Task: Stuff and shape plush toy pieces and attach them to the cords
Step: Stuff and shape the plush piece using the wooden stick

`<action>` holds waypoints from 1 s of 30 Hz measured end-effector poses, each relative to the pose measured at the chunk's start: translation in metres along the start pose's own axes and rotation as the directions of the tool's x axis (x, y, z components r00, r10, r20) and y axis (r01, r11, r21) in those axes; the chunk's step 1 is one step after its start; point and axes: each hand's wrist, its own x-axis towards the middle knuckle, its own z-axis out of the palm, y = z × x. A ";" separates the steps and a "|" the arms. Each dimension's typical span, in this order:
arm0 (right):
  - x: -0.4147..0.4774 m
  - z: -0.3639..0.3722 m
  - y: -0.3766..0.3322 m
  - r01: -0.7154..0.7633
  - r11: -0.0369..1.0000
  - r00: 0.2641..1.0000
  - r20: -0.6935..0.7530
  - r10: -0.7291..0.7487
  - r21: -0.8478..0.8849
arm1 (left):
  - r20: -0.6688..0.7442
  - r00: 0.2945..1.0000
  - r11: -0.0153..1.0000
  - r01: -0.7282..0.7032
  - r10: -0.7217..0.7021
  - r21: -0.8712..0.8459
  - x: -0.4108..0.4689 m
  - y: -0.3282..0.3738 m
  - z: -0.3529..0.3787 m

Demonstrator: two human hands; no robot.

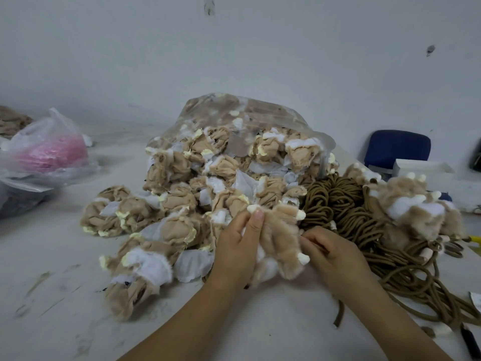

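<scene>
Both hands (239, 246) (330, 254) pinch a tan plush piece (281, 238) between them.

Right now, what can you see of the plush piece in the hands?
The plush piece is tan and furry, with cream claw-like tips and white stuffing showing at its lower left. It is held above the table, the left hand pinching its top and the right hand gripping its right side, beside the cords.
</scene>
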 end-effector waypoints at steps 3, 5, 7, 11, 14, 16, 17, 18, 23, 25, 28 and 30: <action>0.001 -0.004 0.003 0.042 0.994 0.998 -0.035 -0.046 -0.097 | -0.023 1.000 1.000 0.007 -0.007 -0.020 0.000 0.000 -0.001; 0.002 -0.007 0.003 0.070 0.982 0.995 -0.054 -0.080 -0.176 | -0.023 1.000 1.000 -0.001 0.000 -0.025 0.000 0.001 -0.002; 0.003 -0.011 0.002 0.130 0.955 0.983 -0.089 -0.159 -0.265 | -0.019 1.000 1.000 0.010 -0.011 -0.018 0.001 0.002 -0.003; 0.003 -0.011 -0.005 0.200 0.933 0.963 -0.116 -0.244 -0.300 | 0.058 0.997 0.999 0.053 -0.052 -0.006 -0.003 0.007 0.002; 0.000 -0.003 -0.012 0.164 0.966 0.976 -0.110 -0.188 -0.202 | 0.119 0.985 0.992 0.124 -0.123 -0.004 -0.009 0.004 0.010; -0.003 0.003 -0.012 0.083 0.987 0.989 -0.109 -0.098 -0.135 | 0.116 0.986 0.993 0.120 -0.120 0.008 -0.010 0.003 0.011; -0.004 0.005 -0.011 0.051 0.992 0.993 -0.101 -0.063 -0.113 | 0.114 0.986 0.993 0.118 -0.118 0.007 -0.011 0.005 0.012; -0.005 0.007 -0.010 0.033 0.995 0.995 -0.094 -0.042 -0.096 | 0.113 0.987 0.993 0.118 -0.118 0.004 -0.011 0.007 0.012; -0.006 0.011 -0.005 0.010 0.997 0.997 -0.075 -0.016 -0.080 | 0.113 0.986 0.992 0.126 -0.122 -0.028 -0.011 0.006 0.013; -0.004 0.010 -0.003 -0.002 0.994 0.999 -0.044 -0.002 -0.110 | 0.094 0.985 0.987 0.148 -0.141 -0.068 -0.011 0.003 0.013; -0.001 0.004 0.001 -0.001 0.983 1.000 -0.019 -0.003 -0.181 | 0.088 0.989 0.983 0.128 -0.117 -0.131 -0.009 0.003 0.008; 0.000 -0.001 0.001 0.034 0.976 0.998 -0.048 -0.046 -0.214 | 0.086 0.992 0.986 0.099 -0.089 -0.130 -0.008 0.002 0.006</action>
